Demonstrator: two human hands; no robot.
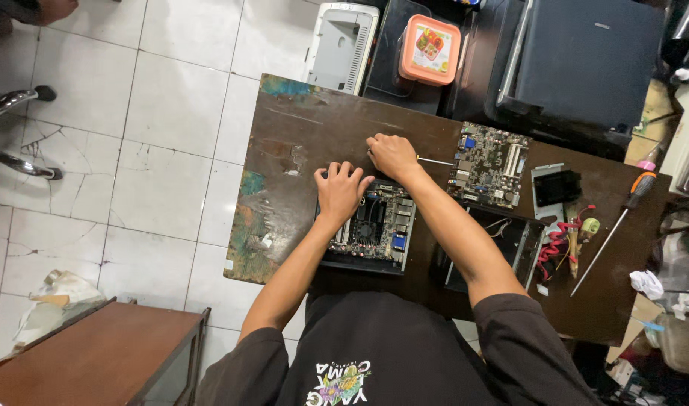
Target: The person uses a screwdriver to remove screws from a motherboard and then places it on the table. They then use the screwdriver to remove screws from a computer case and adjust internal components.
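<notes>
- Left hand (341,188) rests fingers spread, flat on the top edge of the circuit board (374,229).
- The board, grey-green and crowded with ports, sits in a black case at table (299,143) centre.
- Right hand (392,155), at one o'clock from the left, is curled on a thin tool (435,161).
- A second board (489,165) lies at three o'clock.

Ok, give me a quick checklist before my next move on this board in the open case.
1. Left hand steadies the circuit board in the black case: ok, it rests on the far edge.
2. Right hand holds the thin tool: ok, the shaft sticks out of the fist.
3. Tool tip seated on a screw: cannot tell, it points away from the case.
4. Second circuit board clear of the hands: ok.
5. Orange-handled screwdriver at hand: ok, at the table's right.
</notes>
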